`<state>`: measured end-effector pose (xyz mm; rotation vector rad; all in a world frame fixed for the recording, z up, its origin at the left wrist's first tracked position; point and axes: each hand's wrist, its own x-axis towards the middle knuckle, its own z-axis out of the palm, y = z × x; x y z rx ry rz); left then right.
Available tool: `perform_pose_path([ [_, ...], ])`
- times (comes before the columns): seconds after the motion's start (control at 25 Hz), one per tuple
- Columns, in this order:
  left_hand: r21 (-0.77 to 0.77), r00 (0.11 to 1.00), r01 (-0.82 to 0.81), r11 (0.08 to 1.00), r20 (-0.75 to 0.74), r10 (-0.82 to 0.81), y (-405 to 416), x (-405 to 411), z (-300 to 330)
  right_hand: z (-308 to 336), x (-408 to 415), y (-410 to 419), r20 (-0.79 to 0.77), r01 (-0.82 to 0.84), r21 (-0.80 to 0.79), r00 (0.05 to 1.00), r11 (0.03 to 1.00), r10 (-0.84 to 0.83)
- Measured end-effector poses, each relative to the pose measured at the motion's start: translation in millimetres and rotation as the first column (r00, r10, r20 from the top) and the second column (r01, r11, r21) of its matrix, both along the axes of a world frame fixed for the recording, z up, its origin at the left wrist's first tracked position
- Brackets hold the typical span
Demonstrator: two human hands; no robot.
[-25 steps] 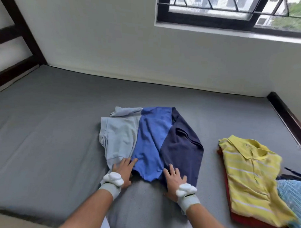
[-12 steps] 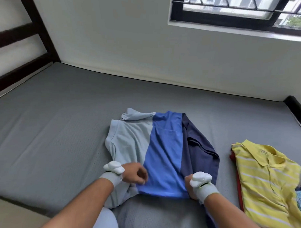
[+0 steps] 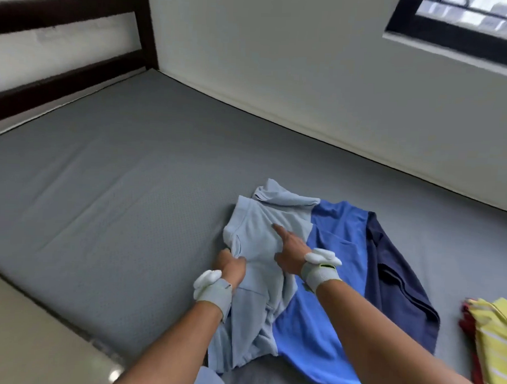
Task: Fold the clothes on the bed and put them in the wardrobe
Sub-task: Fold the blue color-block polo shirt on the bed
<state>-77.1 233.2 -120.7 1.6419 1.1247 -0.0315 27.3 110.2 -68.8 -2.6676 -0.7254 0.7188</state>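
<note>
no legible text, labels or numbers

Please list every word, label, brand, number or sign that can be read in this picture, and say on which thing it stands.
None can be read.
colour-block shirt: small green mark beside the right wrist, too small to read.
right wristband: dark and green patch, blurred, no letters legible.
yellow striped shirt: no text visible.

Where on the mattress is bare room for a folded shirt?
Bare mattress left of the tricolour shirt, toward the headboard, and behind it along the wall. Crowded right: yellow striped shirt stack close beside it.
</note>
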Motion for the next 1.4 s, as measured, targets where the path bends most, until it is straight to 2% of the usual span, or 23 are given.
perform_pose_path([
  [0.12,0.264,0.995,-0.096,0.96,0.02,0.094,80,-2,-12,-28,1,41,-0.034,-0.035,0.086,0.999,0.996,0.038],
  [0.2,0.362,0.984,-0.176,0.915,0.042,0.172,129,-7,-15,-43,-17,57,-0.032,-0.067,0.175,0.997,0.982,0.073],
  [0.28,0.457,0.986,-0.166,0.874,0.055,0.158,142,-14,-16,-58,-40,63,0.014,-0.108,0.178,0.994,0.978,0.107],
  [0.32,0.571,0.995,-0.102,0.814,0.059,0.083,138,-16,-19,-62,-49,59,0.054,-0.129,0.149,0.991,0.98,0.122],
  [0.4,0.772,0.977,0.127,0.622,0.012,-0.214,112,-21,-29,-67,-61,40,0.133,-0.123,0.091,0.985,0.988,0.11],
  [0.48,0.836,0.849,0.299,0.459,-0.013,-0.529,78,-21,-35,-67,-64,7,0.189,-0.054,0.022,0.981,0.998,0.049],
  [0.56,0.83,0.697,0.415,0.372,-0.027,-0.717,42,-14,-30,-67,-60,-38,0.197,0.108,-0.04,0.975,0.993,-0.098],
  [0.6,0.799,0.629,0.483,0.359,-0.032,-0.777,26,-7,-25,-65,-54,-62,0.175,0.199,-0.066,0.967,0.978,-0.185],
  [0.64,0.759,0.575,0.539,0.365,-0.015,-0.818,14,0,-23,-65,-47,-83,0.148,0.273,-0.087,0.955,0.958,-0.258],
  [0.72,0.688,0.524,0.613,0.389,0.015,-0.852,-16,22,-18,-61,-30,-128,0.133,0.382,-0.12,0.921,0.916,-0.367],
  [0.84,0.624,0.517,0.669,0.404,-0.001,-0.856,-53,59,-11,-60,-5,-166,0.128,0.49,-0.157,0.871,0.857,-0.475],
  [1.04,0.604,0.456,0.732,0.314,-0.092,-0.885,-122,126,2,-65,28,-209,0.118,0.726,0.058,0.676,0.685,-0.727],
  [1.12,0.59,0.455,0.755,0.284,-0.161,-0.876,-146,159,5,-66,38,-218,0.123,0.719,0.109,0.676,0.686,-0.727],
  [1.2,0.527,0.455,0.8,0.287,-0.222,-0.862,-166,187,4,-68,48,-223,0.075,0.692,0.238,0.686,0.681,-0.724],
  [1.28,0.517,0.409,0.83,0.209,-0.31,-0.858,-187,212,0,-76,56,-230,0.004,0.662,0.336,0.71,0.67,-0.704],
  [1.32,0.524,0.406,0.828,0.201,-0.312,-0.859,-193,221,1,-77,57,-230,-0.004,0.639,0.355,0.731,0.682,-0.682],
  [1.36,0.529,0.444,0.807,0.262,-0.252,-0.86,-201,229,2,-78,56,-232,-0.009,0.619,0.381,0.745,0.687,-0.666],
  [1.4,0.517,0.507,0.772,0.37,-0.15,-0.849,-210,238,3,-77,54,-234,-0.004,0.598,0.422,0.753,0.682,-0.658],
])
